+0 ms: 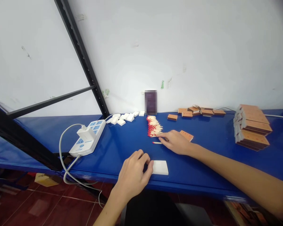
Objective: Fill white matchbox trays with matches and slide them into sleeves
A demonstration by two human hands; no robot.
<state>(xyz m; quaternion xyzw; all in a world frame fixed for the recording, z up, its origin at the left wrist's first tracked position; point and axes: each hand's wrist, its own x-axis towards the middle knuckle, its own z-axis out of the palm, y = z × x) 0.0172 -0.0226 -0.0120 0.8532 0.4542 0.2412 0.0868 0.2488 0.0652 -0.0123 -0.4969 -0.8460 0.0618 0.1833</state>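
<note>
At the front of the blue table, a small white matchbox tray [160, 167] lies flat. Curled fingers of my left hand [135, 171] grip its left end. My right hand [175, 142] reaches to the near end of a long pile of red-headed matches [154, 126]. Its index finger is stretched out onto the pile, and the thumb is apart from it. Just below, a single match [156, 142] lies with its red head to the left, its other end by the thumb. Partly behind my right hand is an orange matchbox sleeve [186, 136].
Several white trays [124, 117] lie at the back left, beside a white power strip [87, 138] with cables. Orange matchboxes [193, 111] are scattered along the wall, and more stand stacked [252, 127] at the right. A black metal post [83, 59] rises at the left.
</note>
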